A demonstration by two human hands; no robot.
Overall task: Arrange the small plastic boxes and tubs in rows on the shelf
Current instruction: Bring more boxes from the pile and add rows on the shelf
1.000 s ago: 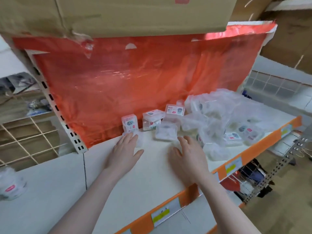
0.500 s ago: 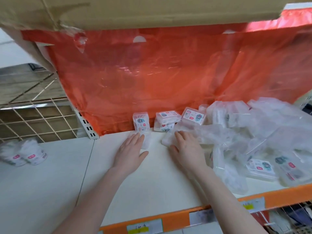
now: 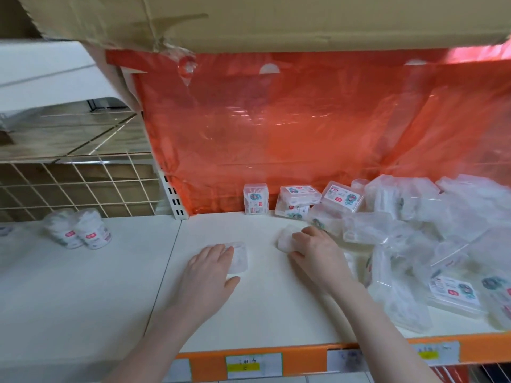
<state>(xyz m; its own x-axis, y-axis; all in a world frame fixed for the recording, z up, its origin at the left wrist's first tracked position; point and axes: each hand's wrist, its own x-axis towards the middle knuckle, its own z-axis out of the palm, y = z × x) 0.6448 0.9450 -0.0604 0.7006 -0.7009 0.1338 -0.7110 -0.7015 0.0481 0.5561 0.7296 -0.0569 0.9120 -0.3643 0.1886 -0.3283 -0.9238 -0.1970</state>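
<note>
- The left hand (image 3: 206, 275) lies flat on the white shelf (image 3: 265, 313), its fingers (image 3: 218, 251) straight and released, their tips resting on a clear flat box (image 3: 239, 257) that lies on the shelf.
- The right hand (image 3: 315, 254) has its fingers (image 3: 301, 239) curled over a second small clear box (image 3: 284, 240), grasping it against the shelf surface.
- Beyond the left fingers, against the red plastic sheet (image 3: 304, 128) at the back, a labelled box (image 3: 255, 199) stands upright.
- Beyond the right fingers, two more labelled boxes (image 3: 297, 200) sit stacked, one tilted on the other, and a further labelled box (image 3: 341, 199) leans just beside them.
- To the right of the right fingers spreads a loose pile of clear boxes (image 3: 431, 230), many in plastic wrap, reaching the shelf's front edge.
- Well to the left of the left fingers, on the neighbouring shelf panel, two round tubs (image 3: 78, 232) stand touching side by side, with red labels.
- An orange strip (image 3: 304, 360) with price tags runs along the front edge of the shelf, nearer than both hands.
- A cardboard box (image 3: 249, 20) overhangs the whole shelf from above.
</note>
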